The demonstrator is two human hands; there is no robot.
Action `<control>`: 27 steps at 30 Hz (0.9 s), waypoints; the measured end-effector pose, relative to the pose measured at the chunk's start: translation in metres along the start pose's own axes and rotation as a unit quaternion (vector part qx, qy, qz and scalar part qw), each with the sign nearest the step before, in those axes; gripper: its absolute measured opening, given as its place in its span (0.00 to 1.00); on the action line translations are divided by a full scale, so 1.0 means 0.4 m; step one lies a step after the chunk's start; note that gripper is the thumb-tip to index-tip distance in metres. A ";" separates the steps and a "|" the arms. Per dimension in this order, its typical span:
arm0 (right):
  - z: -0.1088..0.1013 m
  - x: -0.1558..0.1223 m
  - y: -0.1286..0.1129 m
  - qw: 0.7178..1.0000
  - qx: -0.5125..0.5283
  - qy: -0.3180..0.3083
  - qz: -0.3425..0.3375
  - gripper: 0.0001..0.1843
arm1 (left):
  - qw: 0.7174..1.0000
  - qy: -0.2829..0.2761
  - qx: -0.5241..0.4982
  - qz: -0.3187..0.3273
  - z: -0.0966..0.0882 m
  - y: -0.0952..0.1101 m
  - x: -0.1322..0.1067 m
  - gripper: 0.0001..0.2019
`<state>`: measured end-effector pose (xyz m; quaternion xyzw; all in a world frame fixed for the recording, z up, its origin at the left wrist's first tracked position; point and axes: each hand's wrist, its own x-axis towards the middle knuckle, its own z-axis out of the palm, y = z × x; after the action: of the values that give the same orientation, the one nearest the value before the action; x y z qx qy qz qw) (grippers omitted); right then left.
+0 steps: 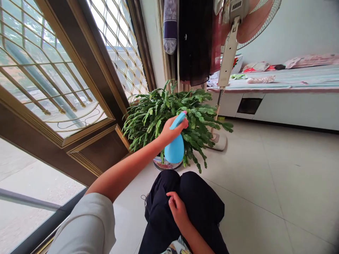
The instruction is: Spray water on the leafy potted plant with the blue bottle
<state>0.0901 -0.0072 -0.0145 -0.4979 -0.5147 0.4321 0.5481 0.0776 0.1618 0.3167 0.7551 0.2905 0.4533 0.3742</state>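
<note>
My left hand point(168, 131) is wrapped around the neck of a light blue spray bottle point(174, 150) with a pink nozzle tip. The arm reaches out in front of me, and the bottle is held upright before a bushy green potted plant point(148, 120) with flat, jointed, drooping leaves. Part of the plant's patterned pot point(161, 163) shows below the leaves. Resting on my dark trousers near the knees, my right hand point(178, 210) is loosely curled with the index finger stretched out, and nothing is in it.
On the left stands a brown metal-framed door point(92, 53) with bars and glass. A pedestal fan point(229, 53) rises behind the plant, its base point(219, 141) on the tiled floor point(254, 176). Dark hanging clothes point(196, 42) are at the back, and a bed point(293, 79) lies at the right.
</note>
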 end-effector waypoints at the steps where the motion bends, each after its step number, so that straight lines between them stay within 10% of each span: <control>1: -0.009 0.007 -0.004 0.997 0.064 0.011 0.046 0.17 | 1.000 0.003 0.015 0.026 0.002 0.000 -0.021 0.10; 5: -0.060 0.031 -0.042 0.943 0.293 -0.003 0.156 0.32 | 0.998 0.045 0.027 0.047 0.004 0.000 -0.116 0.09; 11: -0.104 0.031 -0.106 0.912 0.349 -0.131 0.169 0.44 | 0.999 -0.003 -0.016 -0.038 0.043 -0.072 -0.259 0.10; 17: -0.130 0.002 -0.094 0.809 0.532 -0.100 0.229 0.36 | 0.996 -0.026 -0.042 -0.079 0.141 -0.166 -0.359 0.09; 27: -0.175 -0.006 -0.093 0.856 0.450 -0.095 0.234 0.42 | 0.993 0.055 -0.011 -0.107 0.199 -0.180 -0.361 0.10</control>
<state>0.1583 -0.0214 0.0237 -0.2589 -0.1817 0.7774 0.5437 0.0815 0.0650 0.1649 0.6893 0.3849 0.4547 0.4123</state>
